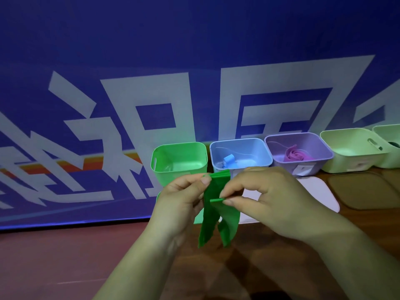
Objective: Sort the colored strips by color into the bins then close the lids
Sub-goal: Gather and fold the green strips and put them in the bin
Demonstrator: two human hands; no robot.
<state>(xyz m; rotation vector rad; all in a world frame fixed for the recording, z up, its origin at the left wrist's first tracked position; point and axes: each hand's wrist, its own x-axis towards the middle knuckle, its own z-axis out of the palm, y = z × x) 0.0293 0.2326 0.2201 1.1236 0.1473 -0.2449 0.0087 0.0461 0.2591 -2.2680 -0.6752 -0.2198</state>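
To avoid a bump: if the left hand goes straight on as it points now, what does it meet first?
Likely the front wall of the green bin, right behind the left hand; the depth is unclear.

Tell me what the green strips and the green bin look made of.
Green strips: thin, limp, matte, perhaps rubbery sheet or foam; they fold sharply and droop. Green bin: moulded plastic, smooth with slight sheen; rounded corners, cut handle slot.

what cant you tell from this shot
Head view only.
Green strips: count unclear, folded and pinched by the left hand and right hand.
Green lid: mostly behind the left hand.
Far-right pale bin: cut by the frame edge.
Purple bin label: too small to read.
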